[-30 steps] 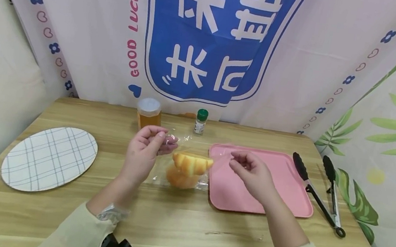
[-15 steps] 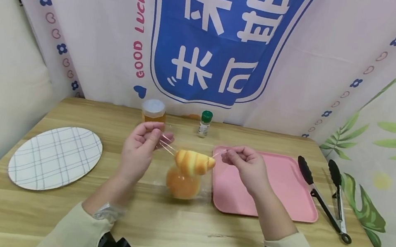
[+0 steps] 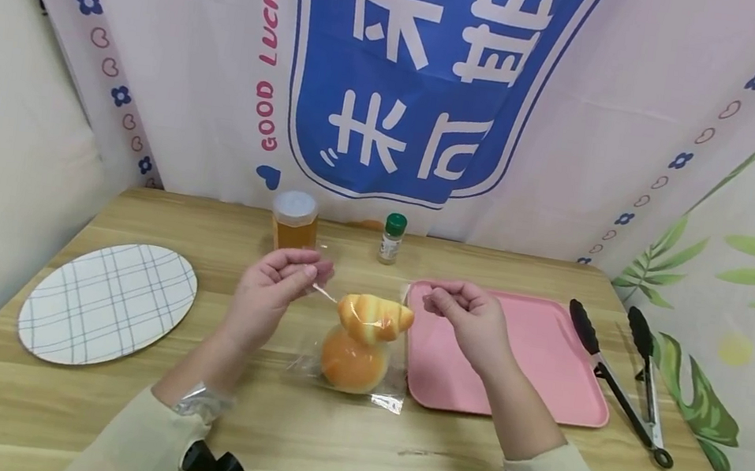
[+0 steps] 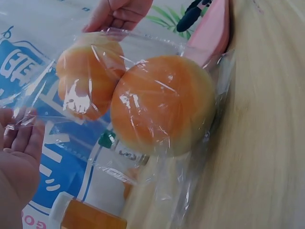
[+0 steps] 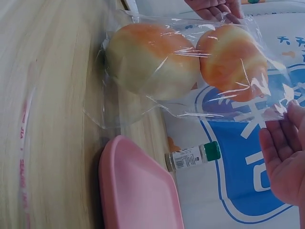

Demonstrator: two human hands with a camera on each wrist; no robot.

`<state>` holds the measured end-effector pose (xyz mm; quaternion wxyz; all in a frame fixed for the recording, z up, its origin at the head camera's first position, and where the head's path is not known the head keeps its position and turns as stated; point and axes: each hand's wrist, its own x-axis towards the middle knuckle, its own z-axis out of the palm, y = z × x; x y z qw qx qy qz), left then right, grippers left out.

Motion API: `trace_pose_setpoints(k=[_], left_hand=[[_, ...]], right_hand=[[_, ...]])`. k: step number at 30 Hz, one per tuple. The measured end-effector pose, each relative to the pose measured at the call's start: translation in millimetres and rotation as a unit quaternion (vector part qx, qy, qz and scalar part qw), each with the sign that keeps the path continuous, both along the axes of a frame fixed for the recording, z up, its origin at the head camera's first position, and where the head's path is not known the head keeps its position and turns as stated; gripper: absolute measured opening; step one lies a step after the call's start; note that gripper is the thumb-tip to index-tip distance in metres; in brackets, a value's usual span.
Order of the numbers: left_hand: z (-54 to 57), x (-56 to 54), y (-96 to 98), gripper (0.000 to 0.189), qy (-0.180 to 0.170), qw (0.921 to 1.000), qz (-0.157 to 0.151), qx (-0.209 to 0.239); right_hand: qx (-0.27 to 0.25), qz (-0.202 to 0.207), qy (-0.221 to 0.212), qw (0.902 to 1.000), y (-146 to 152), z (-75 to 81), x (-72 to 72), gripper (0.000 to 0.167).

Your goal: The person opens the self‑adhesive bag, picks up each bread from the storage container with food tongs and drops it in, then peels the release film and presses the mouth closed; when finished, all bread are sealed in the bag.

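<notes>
A clear plastic bag (image 3: 387,402) hangs between both hands over the middle of the table. Inside it a croissant-shaped bread (image 3: 374,318) sits above a round bun (image 3: 353,364). My left hand (image 3: 278,286) pinches the upper left edge of the bag between thumb and fingers. On the other side, the thumb and fingers of my right hand (image 3: 473,324) pinch the upper right edge. The wrist views show the film stretched between the hands, with the bun (image 4: 164,105) in the bag's lower part, close over the wooden surface.
A pink tray (image 3: 507,396) lies right of the bag, with black-tipped tongs (image 3: 625,391) beyond it. An amber jar (image 3: 294,232) and green-capped bottle (image 3: 392,241) stand behind. At left is a checked oval board (image 3: 107,303). A clear strip (image 5: 24,143) lies in front.
The right hand has come slightly inward toward the bag. Bag, bun and croissant hang a little lower and nearer the front. The head view has shifted slightly left.
</notes>
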<state>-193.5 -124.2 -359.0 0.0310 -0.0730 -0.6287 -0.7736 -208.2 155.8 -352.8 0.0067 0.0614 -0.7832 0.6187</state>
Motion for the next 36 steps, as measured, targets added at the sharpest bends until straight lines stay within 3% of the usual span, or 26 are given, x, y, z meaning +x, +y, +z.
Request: trace_pose_setpoints(k=[3, 10, 16, 21, 31, 36], left_hand=[[0.6, -2.0, -3.6, 0.014, -0.003, 0.9999, -0.006, -0.015], [3.8, -5.5, -15.5, 0.028, -0.005, 0.9991, -0.035, -0.022], [4.8, -7.8, -25.5, 0.027, 0.008, 0.9955, -0.075, -0.057], [6.0, -8.0, -33.6, 0.020, 0.025, 0.9891, -0.102, -0.103], [13.0, -4.1, -37.5, 0.017, 0.045, 0.9749, -0.092, -0.198], [17.2, 1.9, -35.7, 0.016, 0.038, 0.9779, -0.075, -0.191]], right_hand=[[0.006, -0.008, 0.004, 0.9999, 2.1, 1.1, 0.5, 0.025], [0.002, -0.002, -0.004, 1.0000, 6.6, 3.7, -1.9, 0.027], [0.008, 0.046, 0.021, 0.9987, 13.5, 3.8, -4.1, 0.028], [0.012, 0.076, 0.041, 0.9962, 20.5, 4.4, -5.4, 0.018], [0.036, 0.111, 0.059, 0.9915, 25.8, 9.8, -5.1, 0.014], [0.043, 0.116, 0.060, 0.9905, 25.2, 11.9, -3.9, 0.014]])
